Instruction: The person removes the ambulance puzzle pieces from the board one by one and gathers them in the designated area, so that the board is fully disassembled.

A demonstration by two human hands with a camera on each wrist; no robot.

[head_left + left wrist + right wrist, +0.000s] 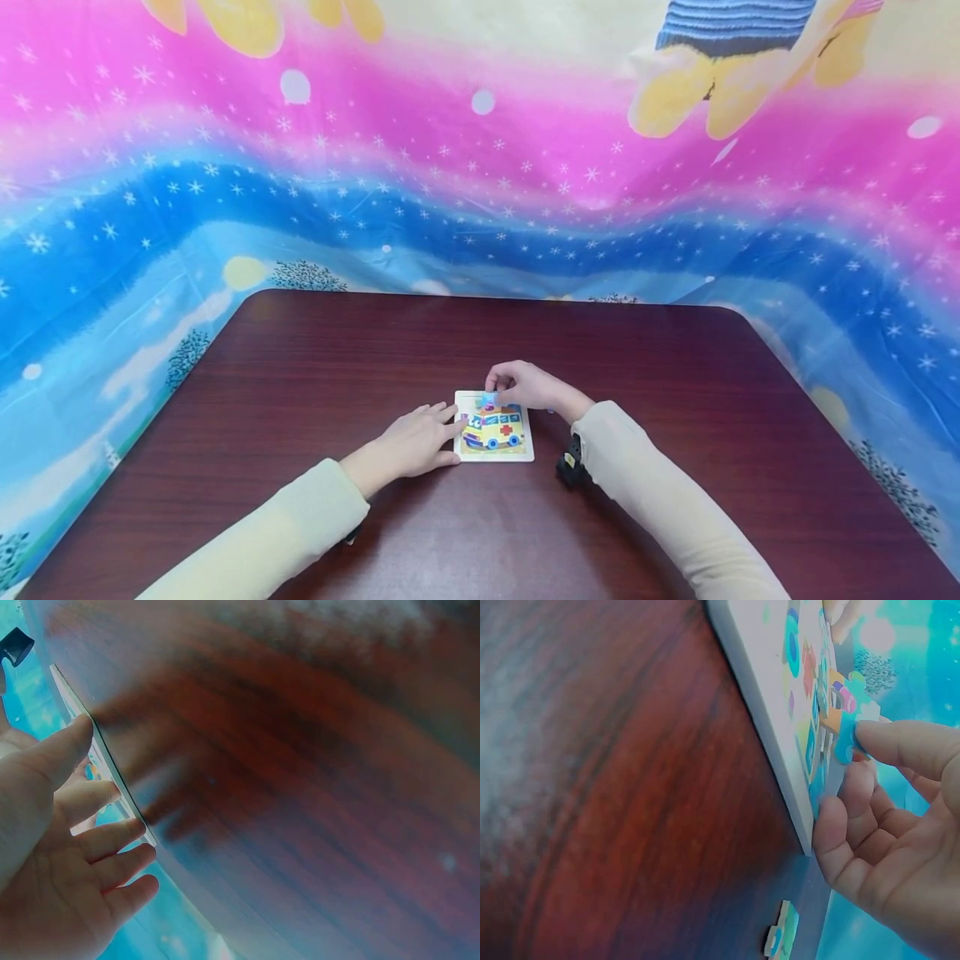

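Your right hand (531, 388) pinches a blue-and-orange jigsaw piece (846, 736) at 12 o'clock on the square, white-edged board (495, 457) — likely fitting it; next, press. Left hand (412, 440), loose, touches 9 o'clock.

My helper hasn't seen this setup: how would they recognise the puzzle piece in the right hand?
On the dark reddish table lies a pale-edged puzzle board showing a yellow van. At its far side, the right hand pinches the blue, orange and pink piece. Only this one is pinched; the loose piece lies on the table.
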